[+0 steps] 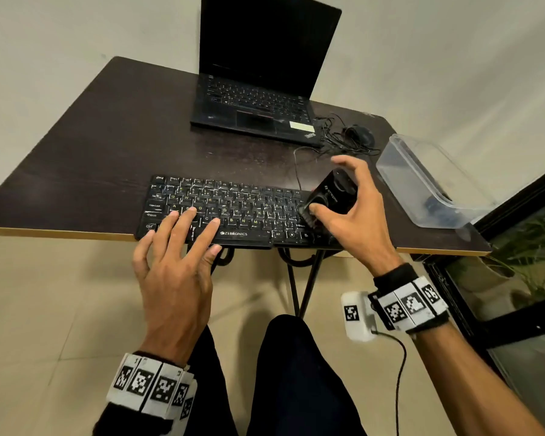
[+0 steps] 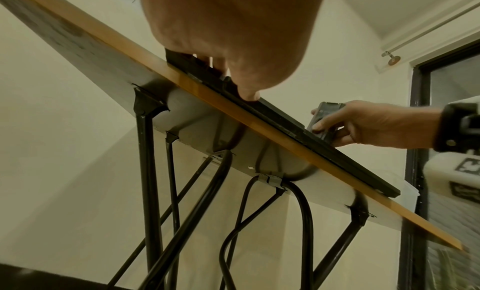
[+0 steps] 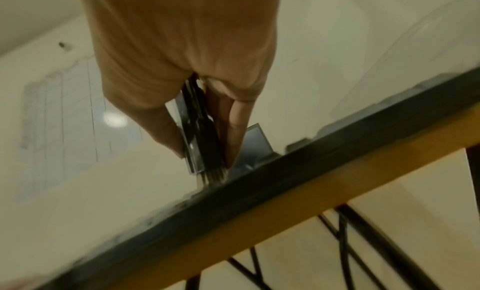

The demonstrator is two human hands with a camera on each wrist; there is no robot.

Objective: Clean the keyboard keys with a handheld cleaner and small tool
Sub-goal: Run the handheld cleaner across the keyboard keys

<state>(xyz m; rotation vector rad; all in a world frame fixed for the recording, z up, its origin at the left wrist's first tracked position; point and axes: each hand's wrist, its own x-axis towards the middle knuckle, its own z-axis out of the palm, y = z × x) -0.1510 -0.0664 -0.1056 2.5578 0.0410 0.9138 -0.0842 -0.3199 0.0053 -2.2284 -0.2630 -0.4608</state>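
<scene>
A black Zebronics keyboard (image 1: 233, 212) lies along the near edge of the dark table (image 1: 107, 146). My left hand (image 1: 173, 262) rests flat on its left keys, fingers straight and spread. My right hand (image 1: 356, 212) grips a black handheld cleaner (image 1: 332, 195) between thumb and fingers, with the brush end down on the keyboard's right keys. In the right wrist view the cleaner (image 3: 200, 138) stands nearly upright and its bristles (image 3: 211, 177) touch the keyboard edge (image 3: 259, 193). The left wrist view shows the keyboard (image 2: 280, 121) from below and the right hand (image 2: 369, 123) on the cleaner (image 2: 323, 117).
An open black laptop (image 1: 261, 89) stands at the back of the table. A wired mouse (image 1: 361, 135) with tangled cable lies right of it. A clear plastic tub (image 1: 428, 180) sits at the table's right edge. Black metal table legs (image 2: 148, 191) run below.
</scene>
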